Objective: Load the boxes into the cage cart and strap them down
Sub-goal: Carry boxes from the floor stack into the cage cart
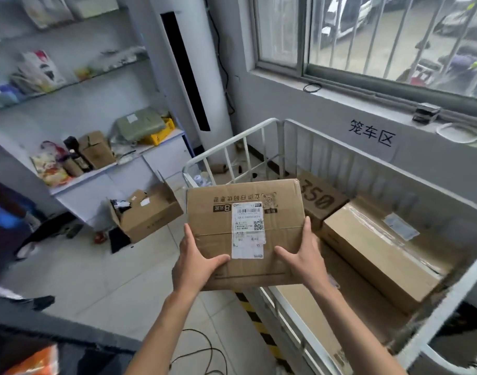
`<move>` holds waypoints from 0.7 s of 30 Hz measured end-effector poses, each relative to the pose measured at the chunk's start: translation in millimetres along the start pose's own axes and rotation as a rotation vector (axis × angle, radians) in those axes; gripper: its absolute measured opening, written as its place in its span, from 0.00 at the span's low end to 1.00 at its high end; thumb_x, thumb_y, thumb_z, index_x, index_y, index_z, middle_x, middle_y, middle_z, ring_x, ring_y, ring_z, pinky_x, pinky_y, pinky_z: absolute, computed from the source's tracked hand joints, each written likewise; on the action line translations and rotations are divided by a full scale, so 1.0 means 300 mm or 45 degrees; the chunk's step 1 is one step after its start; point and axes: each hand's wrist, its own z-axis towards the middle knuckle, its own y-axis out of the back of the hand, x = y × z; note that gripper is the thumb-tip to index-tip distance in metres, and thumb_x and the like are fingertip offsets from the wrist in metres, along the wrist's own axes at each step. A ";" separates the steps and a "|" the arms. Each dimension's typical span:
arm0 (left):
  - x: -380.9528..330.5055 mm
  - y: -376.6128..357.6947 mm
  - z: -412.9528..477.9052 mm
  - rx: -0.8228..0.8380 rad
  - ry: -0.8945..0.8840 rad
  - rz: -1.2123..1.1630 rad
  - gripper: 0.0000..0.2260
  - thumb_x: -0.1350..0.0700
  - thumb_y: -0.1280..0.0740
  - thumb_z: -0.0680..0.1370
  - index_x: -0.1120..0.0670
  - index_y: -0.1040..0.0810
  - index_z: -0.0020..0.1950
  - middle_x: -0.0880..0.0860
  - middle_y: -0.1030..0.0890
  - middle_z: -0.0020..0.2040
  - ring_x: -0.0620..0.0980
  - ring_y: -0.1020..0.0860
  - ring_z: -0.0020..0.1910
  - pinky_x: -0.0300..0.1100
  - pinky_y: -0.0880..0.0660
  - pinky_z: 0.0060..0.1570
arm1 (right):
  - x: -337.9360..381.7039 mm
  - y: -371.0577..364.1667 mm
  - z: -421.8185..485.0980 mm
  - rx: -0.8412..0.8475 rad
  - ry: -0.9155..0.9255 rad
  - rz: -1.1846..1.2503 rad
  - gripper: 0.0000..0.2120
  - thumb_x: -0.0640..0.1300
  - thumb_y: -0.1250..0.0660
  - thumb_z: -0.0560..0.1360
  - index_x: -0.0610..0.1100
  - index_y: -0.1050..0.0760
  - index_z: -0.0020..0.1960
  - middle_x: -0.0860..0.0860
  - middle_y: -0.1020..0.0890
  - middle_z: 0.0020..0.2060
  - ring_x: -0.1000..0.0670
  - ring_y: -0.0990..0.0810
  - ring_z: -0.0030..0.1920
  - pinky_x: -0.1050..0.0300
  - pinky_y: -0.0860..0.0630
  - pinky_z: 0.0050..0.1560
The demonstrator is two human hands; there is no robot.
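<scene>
**Box in both hands at the near-left corner of the cart**

While we stood at the white metal cage cart (279,123), we held a brown cardboard box with a white shipping label (245,234) in the air between both hands, just above and partly outside the cart's near-left corner. Our left hand (195,262) was clamped on the box's left side, thumb laid over the top face; our right hand (303,255) was clamped on the right side in the same way. Neither hand was free.

Two boxes already lay on the cart floor: a long brown cardboard box sealed with clear tape (378,253) along the right, and beyond it a brown box printed with "350" (319,201), partly hidden by the one we carried. We could see no strap in this view.

What the coming move turned on was direction. Open floor showed in the cart's near part, down and to the right of the carried box, just beside the long taped box. The carried box ran slightly longer side to side between our palms, while the taped box's long axis ran from the far left toward the near right. We judged the right hand the nearer to that gap, so it would lead over the rail, and the box would need lowering beside the taped one without catching the rail. Loading looked partway done, strapping not begun.
</scene>
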 end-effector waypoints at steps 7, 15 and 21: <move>-0.038 0.031 0.491 0.021 -0.089 0.009 0.62 0.33 0.21 0.61 0.40 0.62 0.80 0.49 0.37 0.80 0.57 0.29 0.73 0.56 0.27 0.61 | 0.126 -0.180 0.355 -0.085 -0.060 0.054 0.55 0.58 0.26 0.72 0.56 0.64 0.81 0.45 0.34 0.74 0.46 0.31 0.70 0.45 0.30 0.68; -0.214 -0.310 1.226 0.387 -0.400 0.108 0.62 0.31 0.23 0.61 0.37 0.64 0.79 0.49 0.39 0.81 0.58 0.30 0.73 0.59 0.27 0.62 | 0.019 -0.347 0.829 -0.465 -0.426 0.187 0.55 0.54 0.25 0.72 0.54 0.63 0.82 0.45 0.35 0.74 0.46 0.32 0.71 0.48 0.32 0.70; -0.237 -0.632 1.613 0.803 -0.546 0.295 0.63 0.29 0.24 0.61 0.42 0.63 0.81 0.49 0.41 0.81 0.55 0.32 0.75 0.57 0.28 0.64 | -0.120 -0.532 1.050 -0.593 -0.820 0.272 0.56 0.56 0.25 0.71 0.56 0.65 0.81 0.47 0.38 0.76 0.45 0.34 0.73 0.47 0.34 0.71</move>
